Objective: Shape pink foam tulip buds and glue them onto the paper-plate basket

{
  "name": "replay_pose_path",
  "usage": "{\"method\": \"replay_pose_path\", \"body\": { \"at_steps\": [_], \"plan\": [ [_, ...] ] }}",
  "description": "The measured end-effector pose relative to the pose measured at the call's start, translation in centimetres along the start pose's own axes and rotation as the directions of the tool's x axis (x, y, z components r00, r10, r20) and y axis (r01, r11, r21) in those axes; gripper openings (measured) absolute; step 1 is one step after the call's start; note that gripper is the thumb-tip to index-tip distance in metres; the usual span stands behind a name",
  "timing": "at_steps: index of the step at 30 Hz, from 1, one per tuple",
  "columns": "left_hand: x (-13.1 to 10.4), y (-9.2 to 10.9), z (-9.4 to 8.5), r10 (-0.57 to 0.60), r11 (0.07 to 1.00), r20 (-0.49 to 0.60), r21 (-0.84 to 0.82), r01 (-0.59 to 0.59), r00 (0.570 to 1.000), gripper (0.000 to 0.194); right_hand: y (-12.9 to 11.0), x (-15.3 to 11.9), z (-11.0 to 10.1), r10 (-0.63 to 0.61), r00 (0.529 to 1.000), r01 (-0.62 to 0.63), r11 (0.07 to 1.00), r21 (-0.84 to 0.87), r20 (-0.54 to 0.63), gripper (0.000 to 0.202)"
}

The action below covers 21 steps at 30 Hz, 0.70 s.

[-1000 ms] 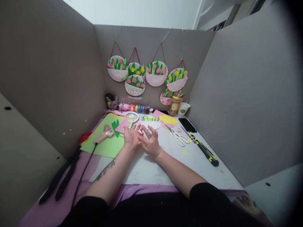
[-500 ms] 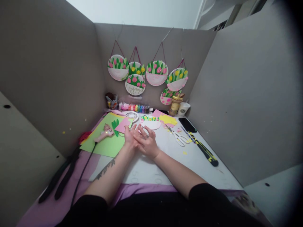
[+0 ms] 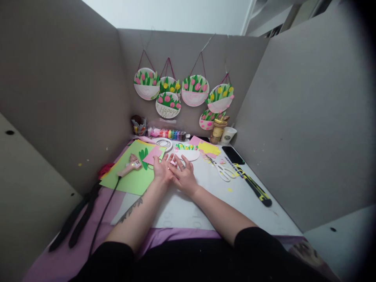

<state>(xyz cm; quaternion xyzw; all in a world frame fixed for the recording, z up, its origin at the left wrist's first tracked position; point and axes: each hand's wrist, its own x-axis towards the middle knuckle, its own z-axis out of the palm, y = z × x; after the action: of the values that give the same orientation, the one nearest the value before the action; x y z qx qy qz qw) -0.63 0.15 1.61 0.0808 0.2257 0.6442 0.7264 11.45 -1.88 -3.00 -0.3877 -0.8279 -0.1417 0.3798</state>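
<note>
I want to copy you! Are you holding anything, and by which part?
A pink bit shows where left hand and right hand meet; I can't tell if or where it's held.

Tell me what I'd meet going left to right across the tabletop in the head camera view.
Red bundle, pink glue gun, left hand, right hand, white scissors, black-and-yellow tool.

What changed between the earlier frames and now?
Right hand slid left across the upturned left hand half a second ago; its fingers have since spread and shifted slightly right. A small pink piece shows more clearly between the hands. No visible grab or release. Scissors, corded pink tool and phone stayed put.
</note>
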Motion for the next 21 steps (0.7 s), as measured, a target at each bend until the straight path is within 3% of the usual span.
{"method": "replay_pose_path", "body": {
  "at_steps": [5, 12, 17, 21],
  "plan": [
    [0.25, 0.58, -0.36, 0.036, 0.999, 0.044, -0.041, -0.034, 0.998, 0.059, 0.26, -0.32, -0.41, -0.010, 0.999, 0.012, 0.999, 0.037, -0.044, 0.037],
    [0.09, 0.24, -0.07, 0.033, 0.999, -0.003, -0.016, -0.033, 0.999, 0.059, -0.16, -0.12, -0.50, -0.043, 0.997, 0.052, 0.985, 0.166, -0.058, 0.034],
    [0.25, -0.08, -0.15, 0.013, 1.000, 0.023, 0.010, -0.014, 1.000, 0.061, 0.01, 0.04, -0.24, 0.003, 0.998, 0.008, 0.985, 0.173, -0.063, 0.033],
    [0.45, -0.08, -0.35, 0.037, 0.999, 0.018, -0.004, -0.037, 0.999, 0.060, 0.10, 0.02, -0.26, -0.050, 0.991, 0.078, 0.970, 0.230, -0.126, 0.028]
  ]
}}
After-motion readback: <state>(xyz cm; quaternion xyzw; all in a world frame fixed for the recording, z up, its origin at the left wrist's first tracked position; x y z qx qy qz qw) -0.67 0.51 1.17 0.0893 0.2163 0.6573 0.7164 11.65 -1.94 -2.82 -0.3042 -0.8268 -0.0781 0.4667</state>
